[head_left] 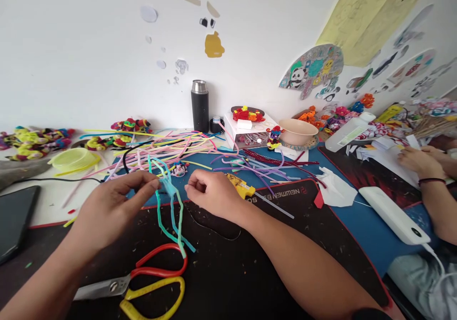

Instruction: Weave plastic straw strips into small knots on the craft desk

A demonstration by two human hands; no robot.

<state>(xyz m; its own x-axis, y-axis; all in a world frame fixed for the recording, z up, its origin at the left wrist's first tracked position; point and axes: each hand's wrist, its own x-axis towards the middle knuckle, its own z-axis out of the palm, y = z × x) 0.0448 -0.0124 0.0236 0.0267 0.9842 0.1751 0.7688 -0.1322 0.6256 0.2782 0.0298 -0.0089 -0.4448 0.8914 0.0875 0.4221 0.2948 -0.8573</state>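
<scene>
My left hand (110, 210) pinches a bundle of blue and green pipe cleaners (172, 196) between thumb and fingertips, near its upper end. Their legs hang down over the black mat, and shorter ends stick up above. To the right of the bundle, my right hand (210, 191) is closed with its fingers curled; whatever may be in the pinch is too small to make out. A thin dark thread (230, 239) curves across the mat below it. Scissors (123, 284) with one red and one yellow handle lie below the bundle, blades pointing left.
Loose pastel pipe cleaners (171, 146) spread behind my hands. A yellow tool (246, 190) lies beside my right wrist. A phone (17, 220) is at left, a black flask (200, 108) by the wall, a white power bank (394, 215) at right. Another person's hands (421, 160) handle paper.
</scene>
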